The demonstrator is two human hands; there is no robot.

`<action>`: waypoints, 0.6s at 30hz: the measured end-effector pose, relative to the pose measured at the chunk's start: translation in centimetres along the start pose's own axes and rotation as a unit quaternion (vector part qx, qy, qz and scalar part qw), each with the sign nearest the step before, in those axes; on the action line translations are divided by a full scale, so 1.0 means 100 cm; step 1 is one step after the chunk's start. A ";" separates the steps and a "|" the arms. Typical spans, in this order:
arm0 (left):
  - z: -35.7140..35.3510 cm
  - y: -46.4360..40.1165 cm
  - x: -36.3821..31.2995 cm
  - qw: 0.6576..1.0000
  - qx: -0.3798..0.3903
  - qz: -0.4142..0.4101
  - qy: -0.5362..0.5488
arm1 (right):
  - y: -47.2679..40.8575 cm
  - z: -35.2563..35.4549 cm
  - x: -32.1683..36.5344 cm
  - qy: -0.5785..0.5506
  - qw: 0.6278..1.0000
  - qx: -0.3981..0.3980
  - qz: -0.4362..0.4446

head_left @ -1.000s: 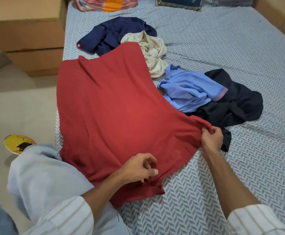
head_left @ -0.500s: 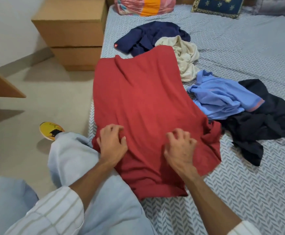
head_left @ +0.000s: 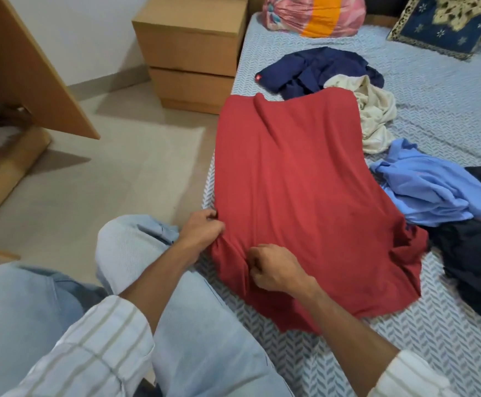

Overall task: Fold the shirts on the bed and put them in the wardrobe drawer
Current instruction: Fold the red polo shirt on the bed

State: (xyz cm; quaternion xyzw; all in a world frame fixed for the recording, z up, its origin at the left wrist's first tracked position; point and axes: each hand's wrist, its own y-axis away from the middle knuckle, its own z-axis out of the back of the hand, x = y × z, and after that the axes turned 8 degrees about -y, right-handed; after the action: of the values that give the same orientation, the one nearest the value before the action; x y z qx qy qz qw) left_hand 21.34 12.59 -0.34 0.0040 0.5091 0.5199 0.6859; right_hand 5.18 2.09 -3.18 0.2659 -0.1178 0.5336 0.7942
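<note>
Red shirt lay spread on the bed, gripped at its near left edge by both hands.

The fingertips of both hands were buried in cloth folds and could not be made out; the black garment ran off the frame's right edge. The bed carried a chevron-patterned sheet, with a navy shirt, cream shirt and light blue shirt heaped beyond; a wooden bedside cabinet stood on the tiled floor beside it. The left hand pinched the shirt's edge, fingers curled. The right hand was clenched on a bunch of red fabric just beside it.
</note>
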 end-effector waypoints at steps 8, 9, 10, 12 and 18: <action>0.020 0.025 -0.015 0.980 0.177 0.017 0.093 | -0.001 0.003 0.038 -0.299 0.952 -0.057 -0.032; 0.022 0.025 -0.012 0.976 0.193 0.018 0.102 | -0.001 0.002 0.042 -0.264 0.962 -0.054 -0.040; 0.024 0.024 -0.009 0.976 0.192 0.021 0.103 | -0.003 -0.002 0.042 -0.231 0.970 -0.061 -0.046; 0.025 0.022 -0.008 0.988 0.135 0.024 0.064 | -0.004 -0.007 0.037 -0.247 0.961 -0.094 -0.077; 0.022 0.018 -0.011 0.976 0.165 0.051 0.136 | 0.006 0.009 0.029 -0.609 0.764 -0.120 -0.177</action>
State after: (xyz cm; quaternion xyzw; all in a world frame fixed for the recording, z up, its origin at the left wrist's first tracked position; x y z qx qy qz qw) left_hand 21.68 13.78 2.37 0.0724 0.6752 0.4592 0.5727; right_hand 5.88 4.03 -0.90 0.4532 -0.5908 0.0911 0.6612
